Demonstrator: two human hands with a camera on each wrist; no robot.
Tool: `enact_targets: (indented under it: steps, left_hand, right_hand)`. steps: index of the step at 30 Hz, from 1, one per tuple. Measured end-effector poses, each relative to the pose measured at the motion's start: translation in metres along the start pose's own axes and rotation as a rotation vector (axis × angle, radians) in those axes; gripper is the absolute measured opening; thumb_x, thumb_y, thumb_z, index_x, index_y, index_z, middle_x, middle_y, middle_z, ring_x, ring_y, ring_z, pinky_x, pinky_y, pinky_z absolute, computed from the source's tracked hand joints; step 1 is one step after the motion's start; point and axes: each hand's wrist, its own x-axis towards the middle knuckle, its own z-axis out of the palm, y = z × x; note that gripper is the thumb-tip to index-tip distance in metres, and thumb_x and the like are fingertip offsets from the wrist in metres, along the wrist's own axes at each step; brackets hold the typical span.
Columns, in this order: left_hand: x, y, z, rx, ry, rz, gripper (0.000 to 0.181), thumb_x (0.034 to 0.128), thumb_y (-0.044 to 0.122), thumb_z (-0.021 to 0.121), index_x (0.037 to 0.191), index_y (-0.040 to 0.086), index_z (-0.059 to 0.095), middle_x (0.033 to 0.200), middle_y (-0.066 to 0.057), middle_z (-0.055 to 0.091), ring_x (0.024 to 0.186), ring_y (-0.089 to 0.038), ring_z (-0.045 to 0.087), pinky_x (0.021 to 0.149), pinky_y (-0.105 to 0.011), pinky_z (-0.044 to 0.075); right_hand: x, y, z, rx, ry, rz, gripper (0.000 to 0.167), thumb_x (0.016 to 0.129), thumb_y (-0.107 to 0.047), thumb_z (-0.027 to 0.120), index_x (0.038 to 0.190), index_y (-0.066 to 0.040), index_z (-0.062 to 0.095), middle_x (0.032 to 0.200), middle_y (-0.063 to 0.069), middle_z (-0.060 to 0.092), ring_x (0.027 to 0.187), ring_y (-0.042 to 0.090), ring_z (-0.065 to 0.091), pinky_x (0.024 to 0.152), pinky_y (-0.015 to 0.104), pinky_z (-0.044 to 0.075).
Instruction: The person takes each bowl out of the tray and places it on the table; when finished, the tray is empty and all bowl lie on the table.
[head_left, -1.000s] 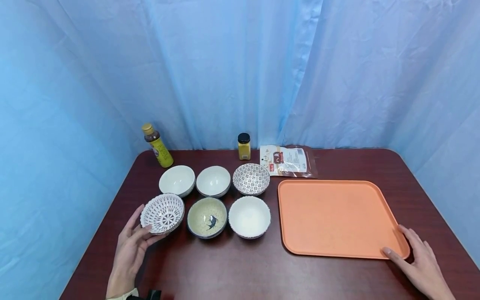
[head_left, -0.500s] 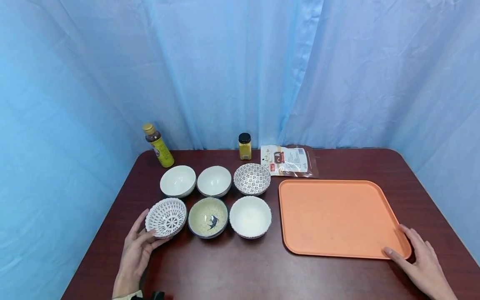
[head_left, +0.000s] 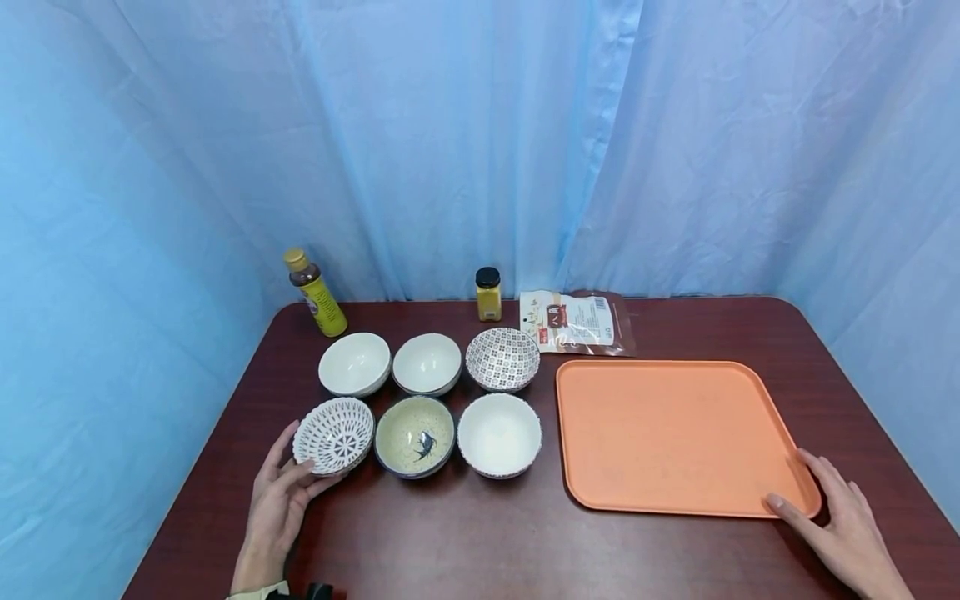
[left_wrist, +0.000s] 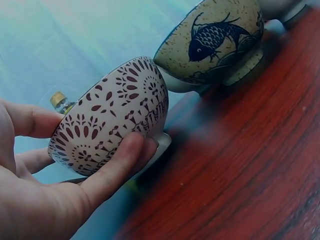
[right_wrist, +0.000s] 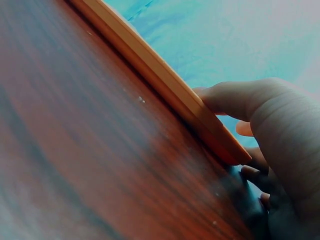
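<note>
My left hand (head_left: 275, 504) holds a white bowl with dark petal patterns (head_left: 333, 435) by its near-left side. In the left wrist view the thumb presses low on the bowl's outer wall (left_wrist: 112, 110), with other fingers round the rim side. Right beside it stands a speckled beige bowl (head_left: 405, 421) with a blue fish inside; another fish shows on its outside (left_wrist: 220, 42). At the far right, my right hand (head_left: 843, 525) grips the near-right corner of an orange tray (head_left: 675, 437). Its thumb lies over the tray's rim (right_wrist: 165, 75) in the right wrist view.
Beside the fish bowl is a white bowl (head_left: 498, 433). Behind stand two plain white bowls (head_left: 355, 362) (head_left: 427, 362) and a checked bowl (head_left: 502, 358). A yellow bottle (head_left: 322, 304), a black-capped jar (head_left: 489, 298) and a spice packet (head_left: 577, 322) line the table's back.
The left hand has moved the petal-patterned bowl slightly right and toward the near edge, level with the fish bowl. My right hand and the tray have stayed in place.
</note>
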Motion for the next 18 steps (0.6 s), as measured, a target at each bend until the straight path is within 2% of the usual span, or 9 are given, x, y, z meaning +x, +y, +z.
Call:
enact_targets:
  steps: [8,13,18]
  left_hand:
    - [0.0029,-0.0036,-0.0028,0.004,0.003,0.010,0.067,0.1019,-0.003,0.043,0.158,0.018,0.015,0.131,0.001,0.047,0.103,-0.014,0.071,0.080,-0.033,0.064]
    - [0.0050,-0.0044,-0.0030,0.031,0.017,-0.011,0.072,0.1028,0.000,0.044,0.162,0.020,0.008,0.130,0.002,0.046,0.101,-0.011,0.071,0.080,-0.031,0.064]
    - [0.0058,-0.0040,-0.0038,0.080,0.007,-0.032,0.077,0.1058,0.009,0.044,0.162,0.021,-0.008,0.122,0.011,0.056,0.092,-0.014,0.074,0.079,-0.034,0.065]
  right_hand:
    - [0.0009,-0.0001,0.0011,0.003,0.001,-0.001,0.082,0.099,-0.036,0.060,0.155,0.008,0.019,0.149,0.048,0.023,0.146,0.062,0.004,0.119,0.072,-0.016]
    - [0.0014,0.0020,0.0031,0.011,0.002,-0.004,0.083,0.099,-0.036,0.061,0.155,0.008,0.019,0.150,0.047,0.022,0.146,0.061,0.004,0.119,0.071,-0.016]
    - [0.0026,0.0047,0.0050,0.018,0.003,-0.007,0.083,0.098,-0.035,0.061,0.155,0.008,0.018,0.150,0.047,0.022,0.146,0.062,0.005,0.118,0.072,-0.016]
